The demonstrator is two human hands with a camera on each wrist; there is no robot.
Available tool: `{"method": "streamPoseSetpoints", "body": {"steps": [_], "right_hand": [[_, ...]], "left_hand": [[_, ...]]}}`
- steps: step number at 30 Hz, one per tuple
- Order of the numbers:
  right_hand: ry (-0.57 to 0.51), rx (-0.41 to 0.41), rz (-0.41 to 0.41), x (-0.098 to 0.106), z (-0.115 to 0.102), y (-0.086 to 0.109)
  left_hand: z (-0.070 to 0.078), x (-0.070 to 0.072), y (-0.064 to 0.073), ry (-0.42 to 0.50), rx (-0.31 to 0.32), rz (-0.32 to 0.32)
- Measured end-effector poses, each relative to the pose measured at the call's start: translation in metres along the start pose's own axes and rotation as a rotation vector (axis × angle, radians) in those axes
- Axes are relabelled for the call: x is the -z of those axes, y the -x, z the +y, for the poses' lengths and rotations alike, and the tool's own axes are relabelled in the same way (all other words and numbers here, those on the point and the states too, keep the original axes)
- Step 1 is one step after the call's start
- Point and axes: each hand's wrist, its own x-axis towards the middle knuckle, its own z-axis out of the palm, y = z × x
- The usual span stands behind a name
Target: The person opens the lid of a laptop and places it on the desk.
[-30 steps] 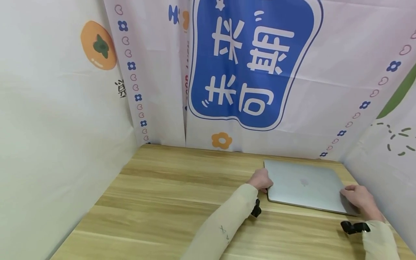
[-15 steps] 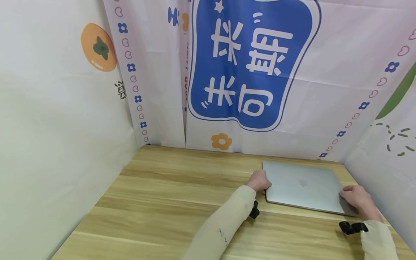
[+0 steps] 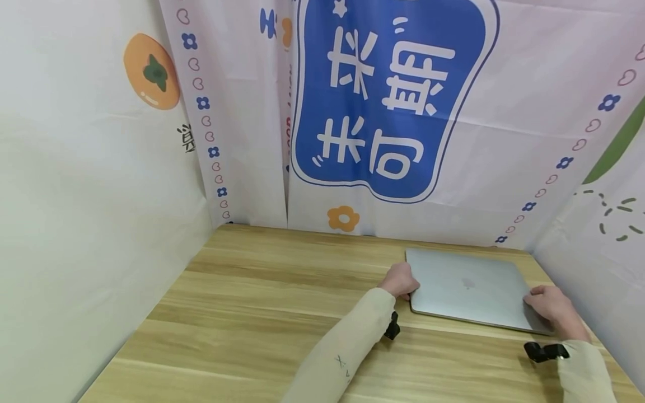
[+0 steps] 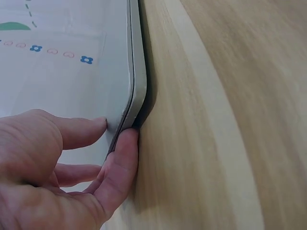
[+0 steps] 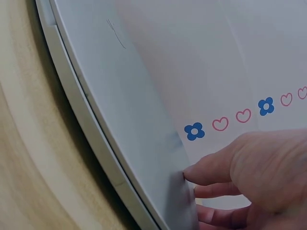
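A closed silver laptop (image 3: 468,299) with a logo on its lid lies at the back right of the wooden table. My left hand (image 3: 400,280) grips its left edge. In the left wrist view, the thumb (image 4: 85,132) is against the lid and a finger (image 4: 120,167) curls at the underside near the rounded corner. At the opposite edge, my right hand (image 3: 551,307) pinches the laptop, thumb (image 5: 206,167) at the lid's rim and the other fingers lower down, partly hidden behind the edge.
The wooden table (image 3: 262,313) reaches to printed cloth walls at the back, left and right. The laptop's far edge is close to the back cloth (image 3: 443,221). A black wrist camera (image 3: 546,351) sits on the right sleeve, another camera (image 3: 392,326) on the left.
The laptop has shifted slightly to the left, and both hands have moved along with it, keeping their hold on its sides.
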Motion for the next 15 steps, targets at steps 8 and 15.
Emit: {"method": "streamPoseSetpoints", "body": {"steps": [8, 15], "right_hand": [[0.017, 0.042, -0.011, -0.0015, -0.0046, 0.0048], [0.068, 0.101, 0.005, -0.0025, -0.0091, 0.005]], "left_hand": [[-0.0061, 0.0026, -0.0003, 0.002, -0.019, -0.02], [-0.0098, 0.0079, 0.0016, -0.01, -0.018, -0.021]]}}
